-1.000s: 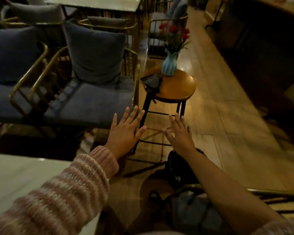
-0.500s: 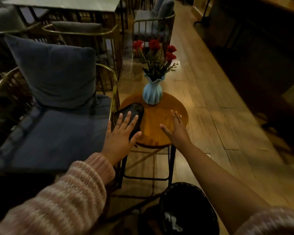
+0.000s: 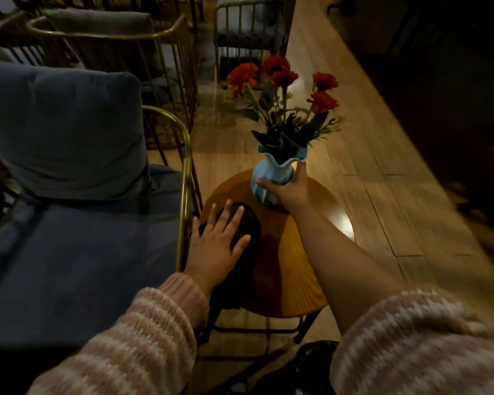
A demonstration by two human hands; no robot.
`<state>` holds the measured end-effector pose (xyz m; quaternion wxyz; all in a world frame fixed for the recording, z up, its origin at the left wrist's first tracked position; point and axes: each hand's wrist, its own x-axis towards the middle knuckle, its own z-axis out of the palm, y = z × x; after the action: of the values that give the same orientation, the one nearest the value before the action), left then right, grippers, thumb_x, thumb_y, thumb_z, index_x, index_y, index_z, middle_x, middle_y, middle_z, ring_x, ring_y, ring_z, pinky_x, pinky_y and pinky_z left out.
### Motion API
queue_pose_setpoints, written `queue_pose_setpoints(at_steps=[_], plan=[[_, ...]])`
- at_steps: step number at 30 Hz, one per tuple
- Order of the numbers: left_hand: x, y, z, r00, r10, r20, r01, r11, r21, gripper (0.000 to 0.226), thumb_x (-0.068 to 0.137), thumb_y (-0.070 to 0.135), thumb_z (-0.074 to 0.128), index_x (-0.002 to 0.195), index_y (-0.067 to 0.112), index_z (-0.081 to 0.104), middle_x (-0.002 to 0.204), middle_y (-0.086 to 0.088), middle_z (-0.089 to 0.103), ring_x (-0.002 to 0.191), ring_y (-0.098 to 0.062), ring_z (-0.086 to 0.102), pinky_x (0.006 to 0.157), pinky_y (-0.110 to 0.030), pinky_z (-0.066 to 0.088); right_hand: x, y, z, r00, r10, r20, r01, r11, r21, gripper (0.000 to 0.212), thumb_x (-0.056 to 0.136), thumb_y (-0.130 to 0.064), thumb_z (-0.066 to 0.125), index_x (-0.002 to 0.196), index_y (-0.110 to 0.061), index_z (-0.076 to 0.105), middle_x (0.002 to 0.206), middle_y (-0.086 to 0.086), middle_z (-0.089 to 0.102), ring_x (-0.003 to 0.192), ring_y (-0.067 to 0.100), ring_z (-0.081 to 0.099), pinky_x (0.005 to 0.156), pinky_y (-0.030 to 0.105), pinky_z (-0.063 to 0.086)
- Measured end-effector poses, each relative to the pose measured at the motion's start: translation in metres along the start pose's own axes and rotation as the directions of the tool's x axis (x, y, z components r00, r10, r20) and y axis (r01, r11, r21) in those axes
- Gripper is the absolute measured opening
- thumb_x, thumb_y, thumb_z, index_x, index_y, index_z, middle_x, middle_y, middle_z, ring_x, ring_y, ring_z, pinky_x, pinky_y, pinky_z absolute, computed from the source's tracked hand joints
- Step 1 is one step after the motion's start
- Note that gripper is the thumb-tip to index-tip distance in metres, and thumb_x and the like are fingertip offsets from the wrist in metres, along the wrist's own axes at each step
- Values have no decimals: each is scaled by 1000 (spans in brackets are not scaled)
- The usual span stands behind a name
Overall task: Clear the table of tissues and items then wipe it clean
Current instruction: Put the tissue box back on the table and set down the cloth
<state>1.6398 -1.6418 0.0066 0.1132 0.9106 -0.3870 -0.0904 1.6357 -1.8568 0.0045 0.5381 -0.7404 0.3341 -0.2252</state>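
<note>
- Blue vase (image 3: 271, 173) holding red flowers (image 3: 280, 78) stands at 12 o'clock on the round table (image 3: 305, 283); right hand (image 3: 290, 189) curls round its body
- Dark cloth (image 3: 247, 226) at 9 o'clock, left hand (image 3: 214, 246) flat on it, fingers spread
- Blue chair (image 3: 69, 223) just beside the table, at its 9 o'clock

A blue cushioned armchair (image 3: 69, 195) with a brass frame is pictured on a wooden plank floor (image 3: 382, 195); further wire-backed chairs (image 3: 97, 22) are ranged behind the armchair, while a black bin (image 3: 311, 363) is glimpsed on the floor to its right
</note>
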Motion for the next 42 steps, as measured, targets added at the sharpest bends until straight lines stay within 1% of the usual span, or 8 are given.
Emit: queue_pose_setpoints(at_steps=[7,10,13,18,27,30,37,42], plan=[[5,-8,29,994,-45,98,47,999,-26,57,89,65,4,136,45,-21,145,17,-23,133,-10,-26,107,-40,-18,5,7,14,988,-119,-100,121,993,14,76,60,-17,88,122,-6,45,123,6,51,114,18,48,87,18,39],[4,-7,28,994,-32,102,33,999,-13,62,79,67,-9,135,44,-22,150,14,-17,135,-9,-21,108,-40,-16,0,5,10,984,-145,-104,149,988,35,67,61,-14,88,114,-16,47,113,-3,51,108,12,49,80,6,41],[1,-8,25,994,-25,104,27,1000,-13,66,77,66,-13,138,42,-19,156,11,-8,143,-12,-11,109,-41,-15,-11,3,3,982,-163,-95,170,983,74,64,60,-15,88,107,-29,46,112,-3,56,107,12,54,90,19,47],[-24,1,12,997,-48,56,51,998,-42,57,96,55,12,145,38,-11,157,12,-5,144,-10,-9,116,-38,-3,-50,-10,-13,977,-198,-78,207,970,126,64,62,-10,87,110,-22,46,111,-4,55,101,-1,54,85,9,44],[-188,15,-43,963,-217,-159,210,976,-57,81,77,66,-7,149,33,6,158,2,10,146,-22,7,115,-40,17,-200,-34,-42,940,-318,122,297,941,164,60,63,-9,86,109,-10,47,105,-2,52,98,9,50,81,12,41],[-268,15,-57,922,-311,-231,319,948,-5,80,79,65,-6,150,31,11,157,1,16,145,-23,14,112,-40,23,-267,-40,-38,896,-352,272,304,931,204,60,61,-17,85,109,-12,49,102,-3,57,94,-1,57,81,18,49],[-463,11,-68,757,-574,-313,590,806,-51,84,76,70,-6,149,32,12,157,1,17,145,-24,13,113,-43,22,-423,-76,7,723,-385,574,287,923,258,64,64,-16,86,108,-26,40,98,-21,51,88,-4,54,68,-1,41],[-605,16,-65,567,-731,-380,752,647,-123,69,87,62,7,149,32,12,158,2,12,146,-21,8,114,-41,18,-543,-98,48,503,-411,760,274,910,311,67,62,-20,86,115,-25,45,116,2,60,109,19,58,88,34,52]])
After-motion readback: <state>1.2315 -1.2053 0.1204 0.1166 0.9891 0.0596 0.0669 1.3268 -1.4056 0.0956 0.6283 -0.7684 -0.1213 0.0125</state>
